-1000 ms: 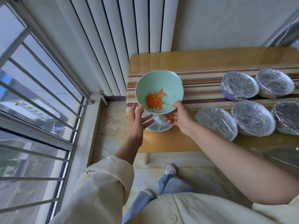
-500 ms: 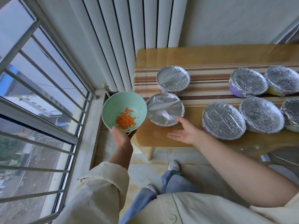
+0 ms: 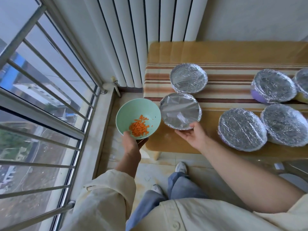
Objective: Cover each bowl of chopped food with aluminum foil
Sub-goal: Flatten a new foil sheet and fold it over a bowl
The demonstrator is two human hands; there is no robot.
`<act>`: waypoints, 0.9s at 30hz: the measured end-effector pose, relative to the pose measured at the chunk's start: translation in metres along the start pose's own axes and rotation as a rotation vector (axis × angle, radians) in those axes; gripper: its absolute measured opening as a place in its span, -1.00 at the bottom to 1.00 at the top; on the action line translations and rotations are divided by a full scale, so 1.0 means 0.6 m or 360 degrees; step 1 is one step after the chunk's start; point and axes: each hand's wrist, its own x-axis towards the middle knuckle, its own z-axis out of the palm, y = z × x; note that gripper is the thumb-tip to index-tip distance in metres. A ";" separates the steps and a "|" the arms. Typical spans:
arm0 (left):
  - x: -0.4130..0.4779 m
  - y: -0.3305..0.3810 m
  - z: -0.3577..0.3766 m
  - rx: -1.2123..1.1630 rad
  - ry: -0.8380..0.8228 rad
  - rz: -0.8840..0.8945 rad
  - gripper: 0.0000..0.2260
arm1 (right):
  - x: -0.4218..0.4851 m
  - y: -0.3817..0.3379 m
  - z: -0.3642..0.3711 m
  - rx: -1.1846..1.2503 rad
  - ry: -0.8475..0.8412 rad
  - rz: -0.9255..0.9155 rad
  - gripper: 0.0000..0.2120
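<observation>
Bowl tally: seven in view.
Six foil-covered bowls (image 3: 242, 129) on one table (image 3: 233, 52); one uncovered green bowl (image 3: 143, 109) holding chopped orange food (image 3: 139, 127).

Left hand (image 3: 131, 145) gripping; right hand (image 3: 191, 135) palm-up, pinching.
</observation>
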 end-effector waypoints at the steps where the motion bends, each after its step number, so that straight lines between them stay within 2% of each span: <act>1: 0.001 -0.001 -0.001 0.0027 -0.0006 0.0001 -0.70 | -0.002 -0.004 -0.003 0.0007 0.0016 -0.0024 -0.56; 5: 0.012 -0.001 -0.005 0.0163 -0.0046 0.0022 -0.66 | -0.012 -0.020 -0.019 0.0074 0.0010 -0.0167 -0.62; 11: 0.000 -0.017 0.003 0.0510 -0.0275 0.0004 -0.71 | -0.038 -0.043 -0.027 0.0123 -0.0062 -0.0339 -0.78; 17: -0.019 -0.049 0.025 0.0673 -0.0488 -0.0198 -0.75 | -0.061 -0.069 -0.053 0.0164 -0.0066 -0.0450 -0.80; 21: -0.025 -0.067 0.041 0.0784 -0.0607 -0.0190 -0.73 | -0.067 -0.083 -0.069 0.0184 -0.0048 -0.0491 -0.76; 27: -0.012 -0.068 0.046 0.1071 -0.0576 -0.0149 -0.81 | -0.075 -0.097 -0.079 0.0208 -0.0023 -0.0532 -0.77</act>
